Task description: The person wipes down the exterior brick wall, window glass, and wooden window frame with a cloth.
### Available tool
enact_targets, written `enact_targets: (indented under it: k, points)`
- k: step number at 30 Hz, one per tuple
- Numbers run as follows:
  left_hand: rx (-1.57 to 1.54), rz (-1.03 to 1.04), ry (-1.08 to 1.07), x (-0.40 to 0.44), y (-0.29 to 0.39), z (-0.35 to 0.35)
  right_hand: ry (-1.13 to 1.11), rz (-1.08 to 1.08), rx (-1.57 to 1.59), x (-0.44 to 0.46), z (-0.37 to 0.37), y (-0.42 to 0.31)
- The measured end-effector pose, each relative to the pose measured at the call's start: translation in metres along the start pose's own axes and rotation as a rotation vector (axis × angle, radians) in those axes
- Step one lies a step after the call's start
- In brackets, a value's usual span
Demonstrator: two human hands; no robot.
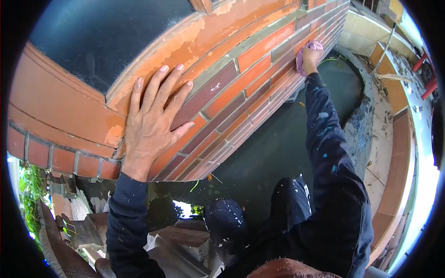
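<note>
My left hand (155, 118) lies flat with fingers spread against the wall, over the peeling orange trim and the edge of the brick facing. My right hand (310, 60) is stretched far along the same brick wall (222, 90), closed around a pink cloth (315, 45) that presses on the bricks. The bricks are orange, dark red and brown with grey joints. Above my left hand is a dark window pane (111, 39) in an orange frame (155, 44).
Below the wall lies dark standing water (259, 143) with a rough concrete edge (359, 125). Curved roof tiles (181, 245) are stacked at the lower left near green plants (31, 185). A tiled ledge (394, 171) with debris and a leaning stick (385, 46) runs along the right.
</note>
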State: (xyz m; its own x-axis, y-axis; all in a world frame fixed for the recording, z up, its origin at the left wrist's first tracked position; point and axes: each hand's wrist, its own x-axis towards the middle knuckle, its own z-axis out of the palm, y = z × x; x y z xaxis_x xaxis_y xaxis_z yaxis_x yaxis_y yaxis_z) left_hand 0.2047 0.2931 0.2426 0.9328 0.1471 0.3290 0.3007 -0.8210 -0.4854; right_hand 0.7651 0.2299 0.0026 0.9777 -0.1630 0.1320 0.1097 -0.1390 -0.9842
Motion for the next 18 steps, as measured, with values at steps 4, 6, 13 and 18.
enact_targets:
  k: [4,6,13,18]
  points:
    - [-0.003,0.002,-0.011,0.000,0.000,-0.001,0.018,0.083,0.121,-0.014,-0.004,0.019]
    - [0.008,0.002,0.000,0.001,0.001,-0.001,-0.076,0.128,0.125,-0.041,-0.009,0.027]
    - [-0.012,0.021,0.004,0.001,0.007,-0.014,-0.365,0.120,0.013,-0.292,-0.058,-0.021]
    - [-0.019,0.040,0.047,-0.001,0.005,-0.017,-0.550,0.161,-0.001,-0.442,-0.087,-0.052]
